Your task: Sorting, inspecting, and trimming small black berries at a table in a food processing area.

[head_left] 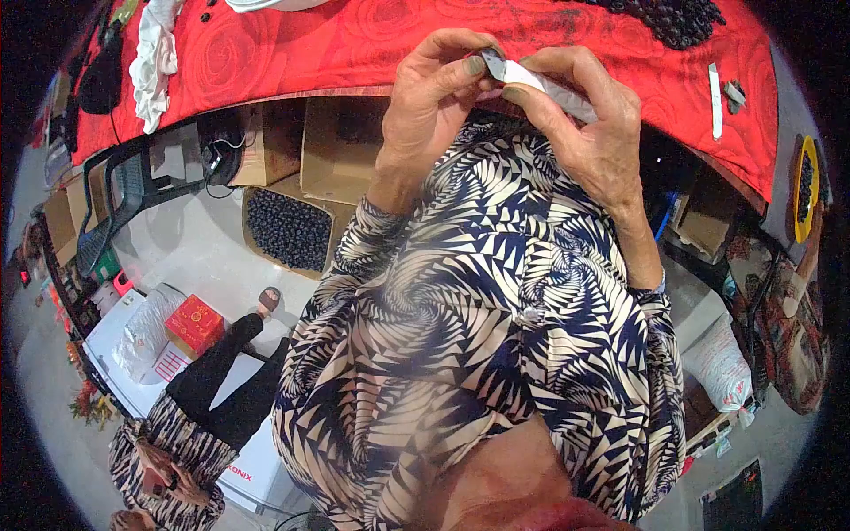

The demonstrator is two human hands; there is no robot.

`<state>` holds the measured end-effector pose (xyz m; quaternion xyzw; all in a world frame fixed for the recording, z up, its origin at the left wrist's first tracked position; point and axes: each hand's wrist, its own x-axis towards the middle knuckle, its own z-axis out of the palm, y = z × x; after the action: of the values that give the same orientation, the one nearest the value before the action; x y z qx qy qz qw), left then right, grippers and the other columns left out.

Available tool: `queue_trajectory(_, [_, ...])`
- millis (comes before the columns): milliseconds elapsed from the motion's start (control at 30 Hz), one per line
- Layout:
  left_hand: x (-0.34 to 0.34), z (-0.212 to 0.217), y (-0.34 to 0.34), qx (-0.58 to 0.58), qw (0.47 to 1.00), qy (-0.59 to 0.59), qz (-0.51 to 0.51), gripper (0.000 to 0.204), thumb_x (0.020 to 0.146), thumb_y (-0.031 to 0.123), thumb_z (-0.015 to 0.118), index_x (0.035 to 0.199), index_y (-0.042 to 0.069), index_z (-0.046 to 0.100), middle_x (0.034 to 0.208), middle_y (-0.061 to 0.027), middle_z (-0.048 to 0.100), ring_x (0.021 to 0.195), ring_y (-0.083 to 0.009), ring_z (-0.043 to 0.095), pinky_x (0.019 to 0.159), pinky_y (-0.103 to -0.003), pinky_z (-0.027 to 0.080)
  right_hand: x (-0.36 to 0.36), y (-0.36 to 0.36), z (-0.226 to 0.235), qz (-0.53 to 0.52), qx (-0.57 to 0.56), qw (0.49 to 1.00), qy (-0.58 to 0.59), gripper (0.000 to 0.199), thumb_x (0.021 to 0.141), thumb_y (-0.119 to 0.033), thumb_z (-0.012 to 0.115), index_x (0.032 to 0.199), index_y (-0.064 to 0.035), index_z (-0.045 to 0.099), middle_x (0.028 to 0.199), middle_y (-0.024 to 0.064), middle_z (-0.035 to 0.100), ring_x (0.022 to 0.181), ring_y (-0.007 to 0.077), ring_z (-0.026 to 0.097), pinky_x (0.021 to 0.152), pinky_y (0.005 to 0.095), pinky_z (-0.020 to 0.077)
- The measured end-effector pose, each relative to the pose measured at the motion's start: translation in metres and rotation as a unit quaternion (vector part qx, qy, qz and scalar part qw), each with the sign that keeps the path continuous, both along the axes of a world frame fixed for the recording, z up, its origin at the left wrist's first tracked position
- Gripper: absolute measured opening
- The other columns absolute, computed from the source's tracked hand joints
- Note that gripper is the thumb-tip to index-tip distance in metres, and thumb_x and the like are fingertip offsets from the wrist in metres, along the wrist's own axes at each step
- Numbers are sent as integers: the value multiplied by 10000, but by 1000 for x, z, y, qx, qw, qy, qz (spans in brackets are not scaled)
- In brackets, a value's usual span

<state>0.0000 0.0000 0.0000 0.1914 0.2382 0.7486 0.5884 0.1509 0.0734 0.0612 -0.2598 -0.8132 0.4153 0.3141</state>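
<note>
Both of my hands are raised in front of me at the near edge of the red table. My left hand point(429, 111) pinches a small dark piece point(485, 81) between thumb and fingers, mostly hidden by them. My right hand point(589, 124) closes around a slim white handle-like thing point(567, 100). A grey, shiny tip point(495, 64) at its left end meets the left fingertips. Whether this is a small knife, I cannot tell.
A rose-patterned red cloth point(226, 62) covers the table. Black pieces point(677, 22) are heaped at its far right, near a white strip point(715, 102). A crumpled white cloth point(155, 62) hangs left. Below stands a cardboard box of black pieces point(288, 232). Another person point(177, 460) sits lower left.
</note>
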Motion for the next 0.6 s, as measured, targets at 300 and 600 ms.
queue_trajectory(300, [-1, 1, -1, 10, 1000, -18, -22, 196, 839, 23, 578, 1035, 4, 576, 964, -94, 602, 763, -135, 567, 729, -272, 506, 0, 0, 0, -5, 0, 1000, -1, 212, 737, -78, 693, 903, -5, 582, 775, 123, 653, 711, 233, 667, 620, 313, 520])
queue_trajectory(600, [-2, -1, 0, 27, 999, -20, -28, 186, 854, 37, 565, 1037, 6, 577, 964, -98, 603, 768, -137, 560, 728, -264, 493, 0, 0, -1, -3, -2, 1000, 4, 210, 738, -86, 692, 899, -3, 586, 774, 125, 653, 709, 223, 665, 623, 308, 518])
